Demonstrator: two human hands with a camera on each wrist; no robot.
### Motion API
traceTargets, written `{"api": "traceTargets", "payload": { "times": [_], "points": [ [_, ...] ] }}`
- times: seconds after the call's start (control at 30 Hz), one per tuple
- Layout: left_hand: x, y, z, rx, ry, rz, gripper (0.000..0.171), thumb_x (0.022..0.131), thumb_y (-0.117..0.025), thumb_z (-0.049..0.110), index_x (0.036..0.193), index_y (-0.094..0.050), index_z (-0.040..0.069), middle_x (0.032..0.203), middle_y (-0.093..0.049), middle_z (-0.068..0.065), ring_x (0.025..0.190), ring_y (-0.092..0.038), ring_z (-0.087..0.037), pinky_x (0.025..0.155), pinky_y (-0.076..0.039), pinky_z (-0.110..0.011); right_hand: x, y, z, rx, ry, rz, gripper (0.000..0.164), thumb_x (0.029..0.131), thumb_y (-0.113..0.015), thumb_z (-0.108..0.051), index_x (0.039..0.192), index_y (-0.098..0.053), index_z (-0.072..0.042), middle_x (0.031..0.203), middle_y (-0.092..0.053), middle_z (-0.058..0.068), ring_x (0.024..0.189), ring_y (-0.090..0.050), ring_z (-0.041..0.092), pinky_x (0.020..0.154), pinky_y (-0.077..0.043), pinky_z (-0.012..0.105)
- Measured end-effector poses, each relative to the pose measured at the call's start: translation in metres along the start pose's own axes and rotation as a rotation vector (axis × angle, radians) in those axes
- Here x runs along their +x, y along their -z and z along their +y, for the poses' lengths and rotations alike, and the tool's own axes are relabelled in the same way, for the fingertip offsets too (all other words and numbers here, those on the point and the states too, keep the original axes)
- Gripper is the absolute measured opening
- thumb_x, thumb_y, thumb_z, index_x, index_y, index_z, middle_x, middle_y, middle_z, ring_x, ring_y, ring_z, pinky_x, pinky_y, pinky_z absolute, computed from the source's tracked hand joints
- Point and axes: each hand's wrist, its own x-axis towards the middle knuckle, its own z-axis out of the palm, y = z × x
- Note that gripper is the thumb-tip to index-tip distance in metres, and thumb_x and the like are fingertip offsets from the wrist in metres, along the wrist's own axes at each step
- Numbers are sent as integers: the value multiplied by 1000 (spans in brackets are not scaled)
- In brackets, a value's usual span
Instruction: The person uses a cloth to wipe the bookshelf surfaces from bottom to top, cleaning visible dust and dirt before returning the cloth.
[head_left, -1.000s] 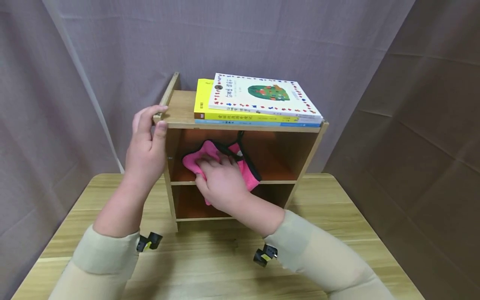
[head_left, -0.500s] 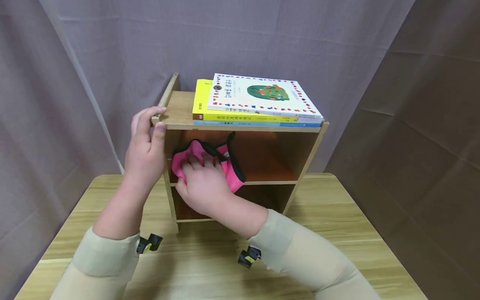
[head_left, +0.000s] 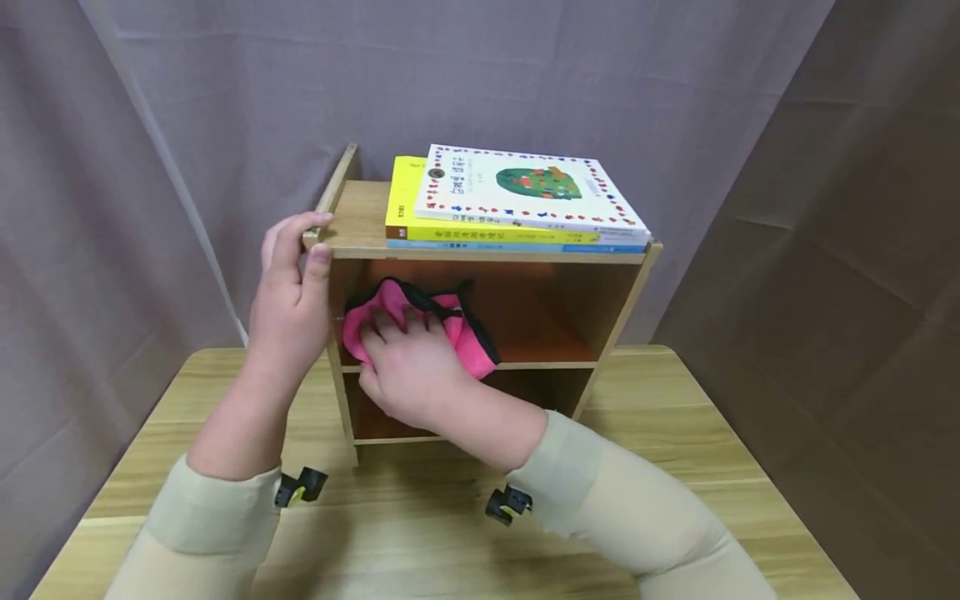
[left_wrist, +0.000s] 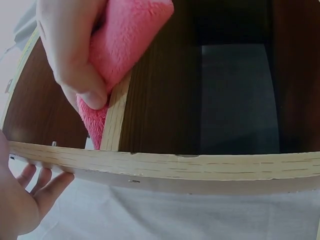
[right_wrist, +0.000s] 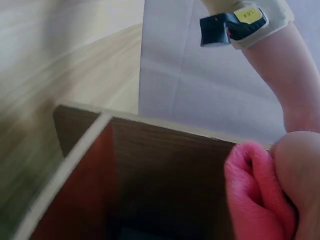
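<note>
A small wooden bookshelf [head_left: 467,367] stands on the table, its open compartments facing me. My left hand [head_left: 292,292] grips the shelf's upper left corner, fingers over the edge and thumb at the front. In the left wrist view, fingers [left_wrist: 47,187] lie along the outside of the side panel. My right hand [head_left: 412,367] holds a pink plush cloth [head_left: 472,343] with black trim against the left part of the middle shelf board. Seen from the left wrist, the cloth [left_wrist: 127,42] drapes over that board's front edge, near the side panel.
Several books [head_left: 517,196] are stacked flat on top of the bookshelf, a white one with a green picture uppermost and a yellow one below it. Grey curtains [head_left: 570,67] hang behind and to the sides. The wooden table [head_left: 390,533] extends in front of the shelf.
My right hand has slid left along the middle shelf with the cloth, then shifted very slightly back right. The cloth's dark loop has dropped lower. My left hand keeps its place on the corner.
</note>
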Motion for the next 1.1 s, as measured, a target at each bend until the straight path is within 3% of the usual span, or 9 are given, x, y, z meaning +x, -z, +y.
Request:
{"api": "traceTargets", "payload": {
  "times": [0.17,0.33,0.47,0.67,1.1],
  "points": [
    [0,1,0,-10,-9,-6,36,106,-44,38,137,-52,21,142,-41,-6,118,-45,-18,93,-38,-50,4,10,12,49,11,-183,59,99,-36,-58,152,-41,-33,156,-38,-6,138,-40,35,108,-19,70],
    [0,1,0,-4,-4,-12,36,105,-44,38,137,-52,22,141,-42,-5,120,-46,-19,95,-38,-51,0,9,26,203,-16,-238,62,94,-37,-69,151,-34,-44,161,-25,-13,146,-24,34,104,-18,74],
    [0,0,-2,-14,-21,2,35,106,-45,36,136,-53,20,140,-43,-6,119,-45,-17,95,-38,-48,-1,5,31,256,-13,-246,65,93,-28,-76,151,-32,-47,162,-19,-15,149,-16,33,105,-20,73],
    [1,0,-3,-23,-37,13,33,106,-46,32,135,-53,17,139,-44,-6,118,-45,-16,97,-37,-44,-1,0,33,245,-21,-203,58,99,-20,-69,149,-36,-46,162,-22,-13,148,-21,32,105,-27,67],
    [1,0,-1,-40,-29,-3,35,106,-45,35,135,-53,17,140,-44,-5,121,-44,-17,98,-36,-42,-2,-9,26,232,-103,-14,45,103,-34,-52,143,-52,-40,151,-45,-11,138,-41,28,101,-36,63]
  ]
}}
